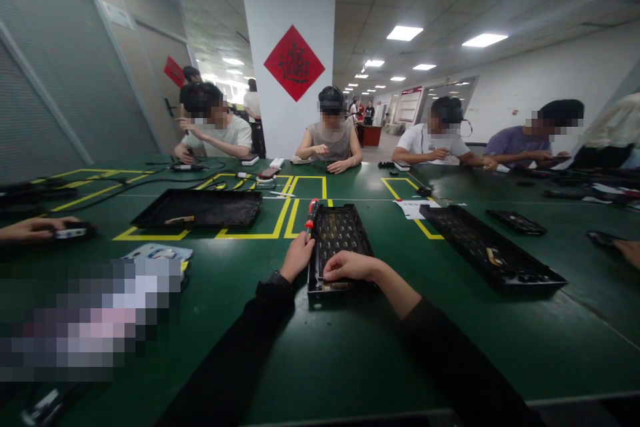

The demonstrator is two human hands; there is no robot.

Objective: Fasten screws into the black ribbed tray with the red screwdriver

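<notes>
A black rectangular plastic case [345,230] lies in front of me on the green table, its inside lined with rows of small light-coloured pieces. At its left edge is my left hand [299,257], fingers closed around the shaft of a screwdriver [312,212]. The red and black handle points up and away from me. Over the near end of the case, my right hand [350,266] has thumb and fingertips pinched together, close to a small tan strip [337,286]. Whatever is between those fingertips is too small to make out.
Black trays lie at left [200,208] and right [493,250], each holding a small tan piece. White paper [415,209] sits beside the right tray. Cables [135,185] cross the table's left side. Several people work opposite; other hands [37,229] reach in from both sides.
</notes>
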